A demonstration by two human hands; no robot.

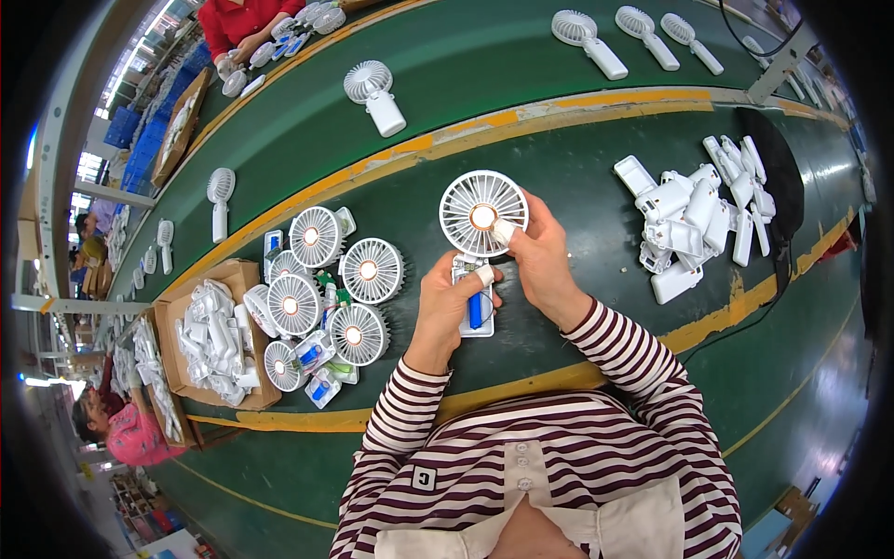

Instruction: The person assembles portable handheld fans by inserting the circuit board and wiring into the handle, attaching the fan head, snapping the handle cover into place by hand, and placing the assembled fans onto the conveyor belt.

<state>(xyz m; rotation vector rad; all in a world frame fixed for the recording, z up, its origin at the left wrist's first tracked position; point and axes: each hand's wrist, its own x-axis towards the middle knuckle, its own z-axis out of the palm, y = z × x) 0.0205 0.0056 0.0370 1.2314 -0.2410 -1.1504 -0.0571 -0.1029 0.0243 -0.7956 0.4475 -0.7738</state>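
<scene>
Head view: a white plastic handheld fan (480,244) was held up over the dark green bench (577,172), its long axis running nearly straight away from the wearer, with the round slatted cage (483,216) at the far end. The opened white handle (487,321) lay at the near end, a blue cylindrical cell (476,312) exposed. Left hand (445,303): partly closed about the handle's upper part, nearer to it. Right hand (542,256): partly closed on the cage's lower right, thumb in front, fingers mostly hidden; nearer also to the heaped white plastic shells (689,219) rightward.
</scene>
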